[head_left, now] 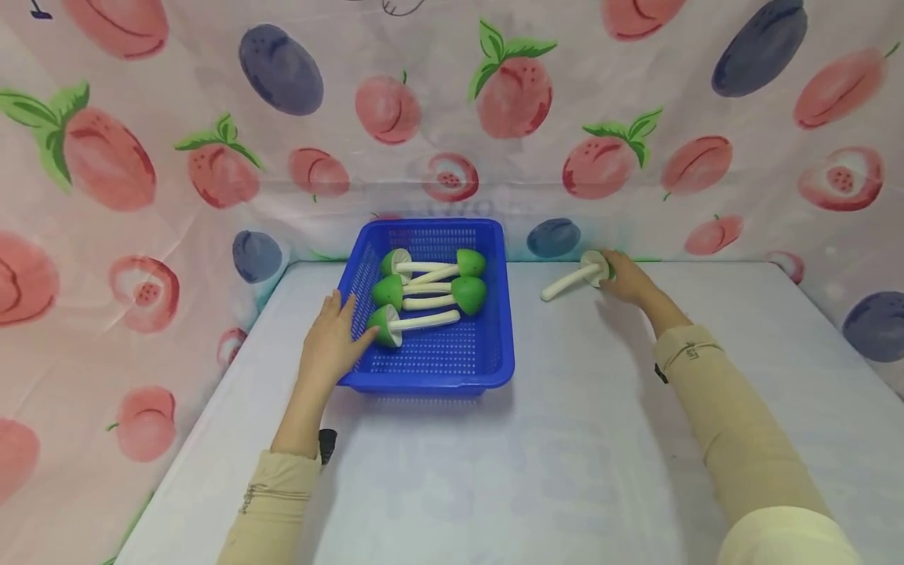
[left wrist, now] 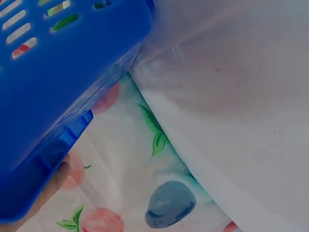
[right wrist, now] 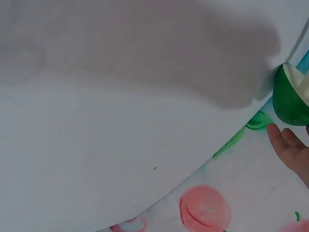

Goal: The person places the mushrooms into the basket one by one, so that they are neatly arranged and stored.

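Note:
My left hand (head_left: 328, 341) grips the left rim of a blue plastic basket (head_left: 497, 345), thumb over the inside edge and fingers along the outside. Several toy mushrooms (head_left: 468, 295) with green caps and white stems lie in the basket. In the left wrist view, a finger (left wrist: 60, 176) shows beneath the basket rim (left wrist: 72, 135). Towards the back right, my right hand (head_left: 628, 281) holds another mushroom (head_left: 570, 281) by its green cap, the stem pointing left. The right wrist view shows part of that cap (right wrist: 289, 104) beside the fingers (right wrist: 285, 145); the grip itself is mostly cut off.
The basket stands on a white-covered table (head_left: 551, 439), near its back left. A fruit-printed cloth (head_left: 438, 102) hangs behind the table and along its left side. The table's back edge runs close behind the basket and the right hand.

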`<state>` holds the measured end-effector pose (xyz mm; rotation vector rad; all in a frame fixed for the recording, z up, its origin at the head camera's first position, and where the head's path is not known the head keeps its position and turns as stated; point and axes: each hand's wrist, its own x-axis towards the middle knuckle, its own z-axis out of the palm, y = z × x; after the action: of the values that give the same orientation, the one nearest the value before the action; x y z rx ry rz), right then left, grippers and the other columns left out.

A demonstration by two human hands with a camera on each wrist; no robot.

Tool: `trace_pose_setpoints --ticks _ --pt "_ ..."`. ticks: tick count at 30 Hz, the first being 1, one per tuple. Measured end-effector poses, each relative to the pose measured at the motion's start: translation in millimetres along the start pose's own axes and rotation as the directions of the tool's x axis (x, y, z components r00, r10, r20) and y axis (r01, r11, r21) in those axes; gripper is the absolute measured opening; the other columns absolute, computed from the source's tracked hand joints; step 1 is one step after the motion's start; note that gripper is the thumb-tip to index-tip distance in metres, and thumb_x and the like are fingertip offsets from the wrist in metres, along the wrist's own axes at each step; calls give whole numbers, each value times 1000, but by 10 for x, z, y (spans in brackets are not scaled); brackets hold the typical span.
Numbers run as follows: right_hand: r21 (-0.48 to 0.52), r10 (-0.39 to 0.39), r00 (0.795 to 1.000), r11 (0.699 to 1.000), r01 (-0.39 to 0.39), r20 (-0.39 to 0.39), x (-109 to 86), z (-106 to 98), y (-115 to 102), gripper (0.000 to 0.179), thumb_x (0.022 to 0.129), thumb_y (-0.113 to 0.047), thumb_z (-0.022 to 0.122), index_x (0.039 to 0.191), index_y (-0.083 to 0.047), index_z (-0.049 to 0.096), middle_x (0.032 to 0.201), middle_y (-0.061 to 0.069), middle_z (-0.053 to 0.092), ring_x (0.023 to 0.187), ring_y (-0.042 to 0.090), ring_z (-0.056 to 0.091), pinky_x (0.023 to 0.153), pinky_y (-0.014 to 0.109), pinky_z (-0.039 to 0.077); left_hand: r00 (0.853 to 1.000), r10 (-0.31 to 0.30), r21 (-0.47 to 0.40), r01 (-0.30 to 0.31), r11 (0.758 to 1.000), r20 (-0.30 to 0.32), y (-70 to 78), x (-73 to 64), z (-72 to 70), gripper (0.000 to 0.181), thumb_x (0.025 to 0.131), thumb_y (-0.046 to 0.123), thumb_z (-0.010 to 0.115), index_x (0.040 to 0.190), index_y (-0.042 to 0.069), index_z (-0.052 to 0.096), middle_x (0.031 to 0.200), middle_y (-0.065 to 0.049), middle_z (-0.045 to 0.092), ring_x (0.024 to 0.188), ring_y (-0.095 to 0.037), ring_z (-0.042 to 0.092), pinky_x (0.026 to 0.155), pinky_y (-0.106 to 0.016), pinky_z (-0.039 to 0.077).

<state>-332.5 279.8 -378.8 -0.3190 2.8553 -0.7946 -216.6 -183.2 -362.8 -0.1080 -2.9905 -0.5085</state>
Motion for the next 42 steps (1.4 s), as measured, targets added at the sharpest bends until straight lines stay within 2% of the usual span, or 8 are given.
trace_pose_setpoints --ticks 12,20,24,26,28,32,35,42 --pt "-68 83 994 994 -88 -72 -88 -84 70 55 97 -10 43 144 8 22 130 46 26 112 58 39 93 65 38 1000 24 3 -24 1000 -9 25 30 -10 72 92 39 56 143 -7 32 150 -33 21 141 -46 18 112 -58 24" --pt "4 126 983 992 -126 -135 -153 -59 70 42 98 -17 42 129 12 36 136 45 21 122 63 27 97 69 32 1000 10 0 -10 1000 -13 20 5 0 72 92 38 57 142 -7 33 150 -33 21 141 -46 18 113 -57 23" --pt "-19 109 971 993 -116 -212 -194 -59 77 34 98 -20 43 112 12 43 113 38 44 91 47 49 79 54 44 1000 13 -1 -13 1000 -13 28 2 6 71 92 38 57 142 -7 33 149 -33 21 141 -46 18 112 -57 23" --pt "-40 99 965 993 -112 -244 -203 -60 85 32 98 -22 46 104 10 46 93 30 50 71 34 48 66 44 42 1000 13 -2 -13 1000 -9 33 -2 11 72 92 38 57 142 -7 33 149 -33 21 141 -46 19 112 -57 23" --pt "-39 103 963 992 -116 -248 -202 -57 91 32 97 -24 48 101 8 46 86 25 50 65 27 44 61 38 39 1000 11 -1 -11 1000 -8 32 -6 12 72 92 38 57 142 -7 33 149 -33 22 141 -46 19 112 -57 23" --pt "1 103 976 995 -104 -194 -181 -60 99 40 97 -25 49 111 12 43 107 32 50 86 39 51 74 48 45 1000 5 7 -5 1000 -10 12 -6 10 72 92 39 56 142 -7 33 149 -33 22 141 -46 19 112 -57 24" --pt "5 69 989 998 -69 -127 -170 -80 110 48 97 -21 50 124 16 37 118 39 44 107 50 46 89 58 41 1000 6 11 -5 1000 -12 -3 -2 11 72 92 39 57 142 -7 33 149 -33 22 141 -46 19 112 -57 24" --pt "-23 -34 999 999 35 42 -212 -165 128 61 95 -14 51 139 17 22 130 47 30 121 58 32 100 66 32 1000 14 9 -14 1000 -18 -12 -7 20 71 92 38 57 142 -7 34 149 -34 23 140 -47 20 111 -58 25"
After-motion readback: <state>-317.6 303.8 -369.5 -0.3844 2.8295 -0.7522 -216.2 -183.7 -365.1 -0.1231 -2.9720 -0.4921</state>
